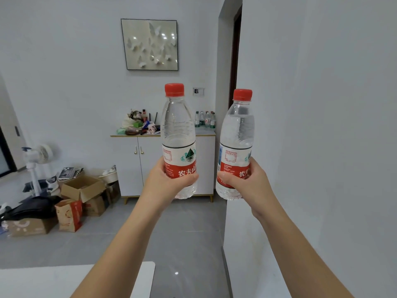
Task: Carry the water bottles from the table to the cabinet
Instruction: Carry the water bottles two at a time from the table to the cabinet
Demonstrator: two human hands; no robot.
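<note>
White cabinet (137, 166) ahead, arms outstretched, left hand (165, 181) gripping upright bottle (178, 134), right hand (249, 181) gripping another (238, 134)

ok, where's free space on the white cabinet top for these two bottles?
Only bare patch showing on the white cabinet top: the front strip before the standing small bottles at its right end. Left half is crowded with bags and clutter. The middle is hidden behind the clear red-capped bottle in the left hand.

bottles (205, 119) on cabinet (150, 164), boxes (83, 188) left
</note>
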